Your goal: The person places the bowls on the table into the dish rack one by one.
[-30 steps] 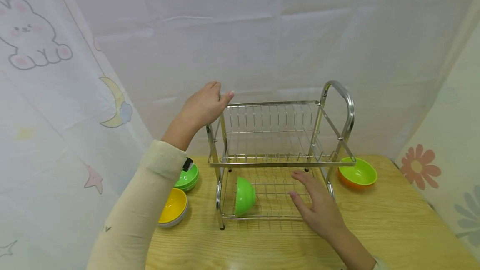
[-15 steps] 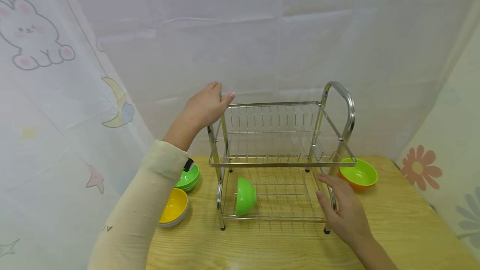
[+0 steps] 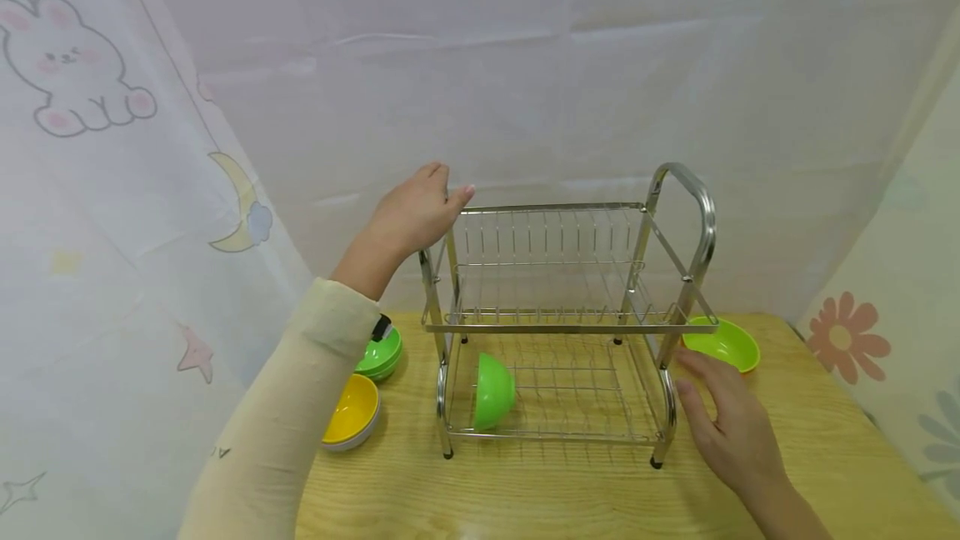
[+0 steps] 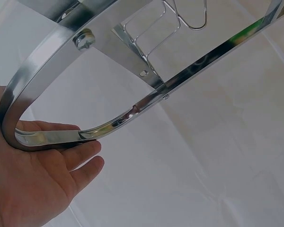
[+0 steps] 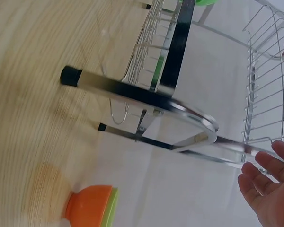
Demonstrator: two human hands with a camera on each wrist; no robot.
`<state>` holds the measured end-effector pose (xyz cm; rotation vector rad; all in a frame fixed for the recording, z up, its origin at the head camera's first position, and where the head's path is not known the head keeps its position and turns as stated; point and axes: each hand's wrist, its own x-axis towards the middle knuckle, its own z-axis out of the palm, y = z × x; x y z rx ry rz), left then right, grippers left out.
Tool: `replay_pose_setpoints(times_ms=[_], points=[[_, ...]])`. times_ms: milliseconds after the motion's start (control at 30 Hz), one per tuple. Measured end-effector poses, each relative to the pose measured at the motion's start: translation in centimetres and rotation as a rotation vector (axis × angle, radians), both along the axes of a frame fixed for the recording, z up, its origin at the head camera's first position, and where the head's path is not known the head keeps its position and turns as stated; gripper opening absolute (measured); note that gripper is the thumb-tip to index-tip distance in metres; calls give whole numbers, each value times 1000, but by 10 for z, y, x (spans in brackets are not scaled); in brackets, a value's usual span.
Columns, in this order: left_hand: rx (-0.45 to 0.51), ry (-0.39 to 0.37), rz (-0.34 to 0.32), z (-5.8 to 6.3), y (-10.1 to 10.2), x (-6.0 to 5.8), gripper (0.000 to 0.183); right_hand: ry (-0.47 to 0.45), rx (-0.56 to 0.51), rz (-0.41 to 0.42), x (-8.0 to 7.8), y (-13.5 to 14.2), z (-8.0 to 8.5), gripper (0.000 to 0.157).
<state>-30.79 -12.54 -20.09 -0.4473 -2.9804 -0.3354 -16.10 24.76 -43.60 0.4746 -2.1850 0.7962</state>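
A two-tier metal dish rack stands on the table. My left hand rests on its top left handle; in the left wrist view the fingers lie nearly straight against the bent bar. A green bowl stands on its side at the left of the lower tier. My right hand is outside the rack's right leg, its fingers spread and holding nothing. Just beyond it sits a lime bowl, nested in an orange bowl that the right wrist view shows better.
Left of the rack are stacked green bowls, partly behind the left sleeve, and a yellow bowl nested in a whitish one. Printed cloth hangs behind and beside the wooden table.
My right hand has moved right, from in front of the lower tier to beside the rack's right leg, near the lime bowl. The left hand stays on the handle.
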Motion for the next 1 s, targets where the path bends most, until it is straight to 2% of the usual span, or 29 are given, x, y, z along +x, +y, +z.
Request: replay_pose_setpoints(times_ms=[200,567,900,1000], points=[[-11,7,4,1,2,0,77,23,5,-41,-2,14,1,34],[-11,6,11,-1,2,-1,77,-41,44,-112,-11,37,-5,31],[-4,8,12,-1,3,0,76,-272,75,-157,-26,60,-9,38],[-5,12,16,0,3,0,76,-306,82,-160,-32,65,-10,41]])
